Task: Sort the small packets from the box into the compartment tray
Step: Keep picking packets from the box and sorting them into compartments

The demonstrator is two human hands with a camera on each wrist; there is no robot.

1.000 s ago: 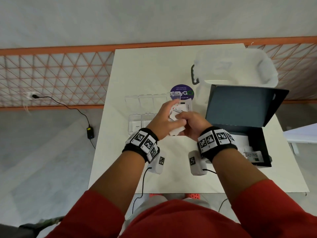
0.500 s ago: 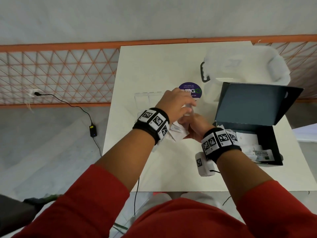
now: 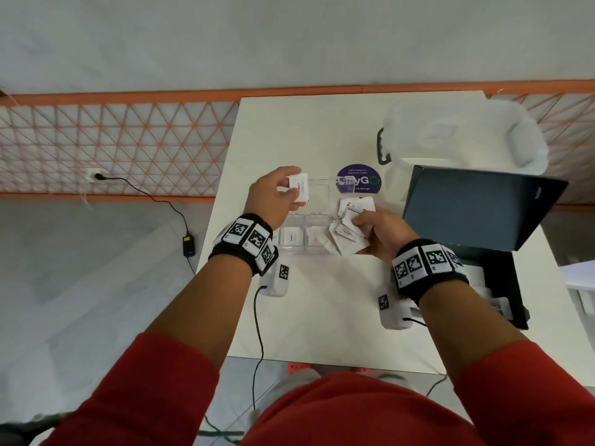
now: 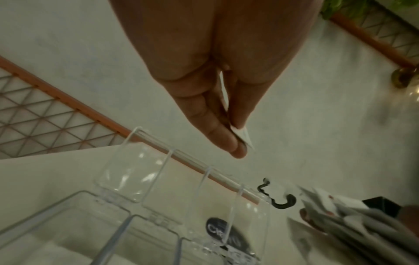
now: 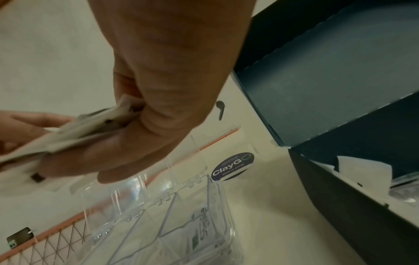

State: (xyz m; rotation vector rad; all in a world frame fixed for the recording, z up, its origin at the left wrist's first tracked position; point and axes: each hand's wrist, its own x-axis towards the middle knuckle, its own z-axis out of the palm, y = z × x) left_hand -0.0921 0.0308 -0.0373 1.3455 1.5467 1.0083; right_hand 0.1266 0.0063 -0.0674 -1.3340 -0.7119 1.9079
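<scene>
My left hand (image 3: 283,196) pinches one small white packet (image 3: 298,188) above the far left corner of the clear compartment tray (image 3: 317,251); in the left wrist view the packet (image 4: 243,137) shows edge-on between thumb and fingers. My right hand (image 3: 370,235) grips a fanned bunch of white packets (image 3: 349,230) over the tray's right end, also seen in the right wrist view (image 5: 75,132). Two near compartments hold a packet each (image 3: 291,236). The dark box (image 3: 502,275) stands open at right with packets inside (image 5: 362,168).
A clear lidded tub (image 3: 457,136) stands behind the box. A round purple sticker (image 3: 359,181) lies on the white table (image 3: 322,317) beyond the tray. The tray's clear lid (image 4: 140,170) stands raised. An orange lattice fence (image 3: 128,140) runs past the table's left edge.
My left hand has drawn away from the bunch to the left with a single packet. My right hand stays over the tray's right end with the other packets.
</scene>
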